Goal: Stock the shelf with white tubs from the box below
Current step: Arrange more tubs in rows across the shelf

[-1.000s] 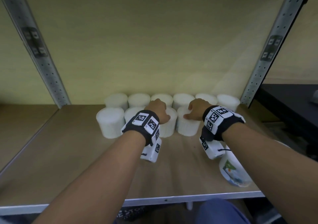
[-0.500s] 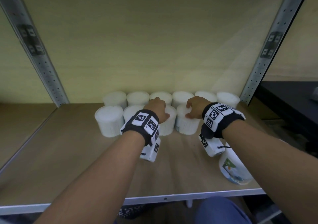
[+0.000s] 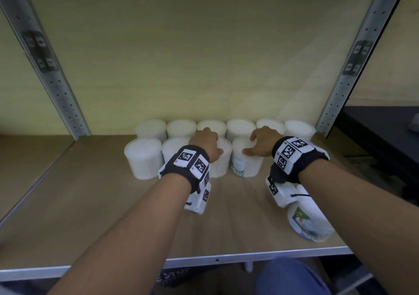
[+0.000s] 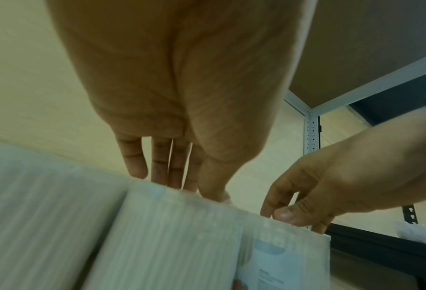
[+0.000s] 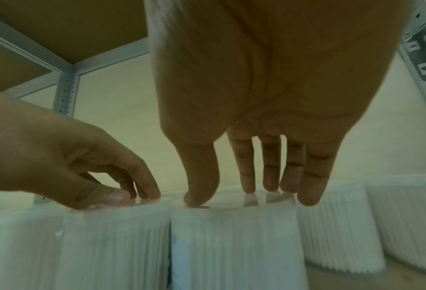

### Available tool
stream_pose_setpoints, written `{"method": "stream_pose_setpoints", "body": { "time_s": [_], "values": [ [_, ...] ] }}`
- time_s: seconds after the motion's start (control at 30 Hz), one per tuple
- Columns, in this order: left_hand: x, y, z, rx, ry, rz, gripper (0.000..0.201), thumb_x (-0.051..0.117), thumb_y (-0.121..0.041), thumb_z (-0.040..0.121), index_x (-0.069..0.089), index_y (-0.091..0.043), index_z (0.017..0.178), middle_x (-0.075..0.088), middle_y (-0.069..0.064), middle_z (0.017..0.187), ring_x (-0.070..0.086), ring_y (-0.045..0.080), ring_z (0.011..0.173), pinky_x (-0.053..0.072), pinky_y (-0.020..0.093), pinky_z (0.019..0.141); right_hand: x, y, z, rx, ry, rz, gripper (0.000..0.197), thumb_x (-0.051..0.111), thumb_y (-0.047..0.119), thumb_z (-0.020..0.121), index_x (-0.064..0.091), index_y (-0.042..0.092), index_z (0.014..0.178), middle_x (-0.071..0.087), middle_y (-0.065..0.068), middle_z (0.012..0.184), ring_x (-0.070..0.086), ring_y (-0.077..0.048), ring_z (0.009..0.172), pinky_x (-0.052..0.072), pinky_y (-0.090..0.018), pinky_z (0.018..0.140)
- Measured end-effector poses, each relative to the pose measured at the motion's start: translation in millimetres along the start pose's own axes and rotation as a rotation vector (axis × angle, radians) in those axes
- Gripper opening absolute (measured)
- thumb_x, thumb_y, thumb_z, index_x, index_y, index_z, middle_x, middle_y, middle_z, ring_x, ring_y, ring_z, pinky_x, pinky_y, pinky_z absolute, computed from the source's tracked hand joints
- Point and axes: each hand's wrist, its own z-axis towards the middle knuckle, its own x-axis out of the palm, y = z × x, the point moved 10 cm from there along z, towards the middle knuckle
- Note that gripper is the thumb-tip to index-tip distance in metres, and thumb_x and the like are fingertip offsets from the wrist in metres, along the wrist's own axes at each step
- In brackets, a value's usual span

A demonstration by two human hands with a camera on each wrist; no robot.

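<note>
White tubs stand on the wooden shelf point(image 3: 90, 204) in two rows, several in the back row point(image 3: 181, 128) and several in front. My left hand point(image 3: 205, 144) point(image 4: 182, 186) rests its fingertips on the lid of a front-row tub point(image 3: 221, 165) point(image 4: 182, 235). The right hand point(image 3: 260, 142) point(image 5: 251, 194) has its nearly straight fingers and thumb touching the lid of the neighbouring labelled tub point(image 3: 248, 165) point(image 5: 231, 245). In neither hand do the fingers wrap round a tub. The two tubs stand side by side, close in front of the back row.
Another tub with a printed label point(image 3: 310, 224) lies near the shelf's front right edge, under my right wrist. Perforated metal uprights point(image 3: 56, 79) point(image 3: 349, 79) flank the bay. Bare shelf board lies left and in front of the tubs. A black surface point(image 3: 381, 131) is beyond the right upright.
Both hands have reached slightly deeper into the shelf on top of their tubs. The right hand's fingers have spread and straightened over the lid. The tubs stay upright.
</note>
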Motion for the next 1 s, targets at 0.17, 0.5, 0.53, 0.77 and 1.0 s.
{"method": "stream_pose_setpoints", "body": {
  "time_s": [0.17, 0.5, 0.53, 0.77, 1.0],
  "values": [
    [0.1, 0.3, -0.3, -0.005, -0.005, -0.001, 0.051, 0.052, -0.035, 0.094, 0.045, -0.008, 0.137, 0.040, 0.013, 0.139, 0.040, 0.030, 0.129, 0.039, 0.043, 0.106, 1.4, 0.7, -0.3, 0.009, 0.024, -0.028, 0.062, 0.056, 0.050, 0.088, 0.048, 0.007, 0.132, 0.046, -0.013, 0.136, 0.050, -0.029, 0.122, 0.042, -0.034, 0.100],
    [0.7, 0.4, -0.5, -0.001, -0.007, -0.014, 0.051, 0.052, -0.035, 0.094, 0.045, -0.008, 0.136, 0.040, 0.013, 0.138, 0.039, 0.030, 0.129, 0.039, 0.043, 0.107, 1.4, 9.5, -4.5, -0.061, 0.124, 0.005, 0.057, 0.058, 0.006, 0.088, 0.044, 0.021, 0.141, 0.040, -0.006, 0.147, 0.046, -0.024, 0.129, 0.042, -0.030, 0.102],
    [0.7, 0.4, -0.7, -0.001, -0.008, -0.016, 0.050, 0.052, -0.035, 0.094, 0.045, -0.008, 0.136, 0.040, 0.013, 0.138, 0.039, 0.030, 0.129, 0.039, 0.043, 0.107, 1.6, 10.6, -5.1, -0.067, 0.132, 0.014, 0.057, 0.055, 0.002, 0.088, 0.045, 0.022, 0.140, 0.040, -0.007, 0.146, 0.049, -0.024, 0.126, 0.044, -0.029, 0.098],
    [1.5, 0.4, -1.1, -0.005, -0.004, -0.009, 0.051, 0.052, -0.036, 0.094, 0.045, -0.008, 0.136, 0.040, 0.012, 0.139, 0.038, 0.030, 0.129, 0.039, 0.044, 0.106, -9.0, 8.5, -4.7, 0.013, -0.004, -0.035, 0.060, 0.052, 0.047, 0.092, 0.044, 0.011, 0.138, 0.039, -0.012, 0.143, 0.041, -0.028, 0.132, 0.034, -0.036, 0.109],
    [2.1, 0.2, -1.3, -0.001, -0.011, -0.006, 0.050, 0.051, -0.036, 0.094, 0.046, -0.009, 0.136, 0.040, 0.012, 0.138, 0.039, 0.030, 0.129, 0.040, 0.044, 0.105, 2.3, 10.8, -2.0, 0.023, 0.031, -0.055, 0.067, 0.054, 0.052, 0.088, 0.044, 0.007, 0.137, 0.044, -0.013, 0.140, 0.048, -0.029, 0.126, 0.041, -0.036, 0.104]
  ]
}}
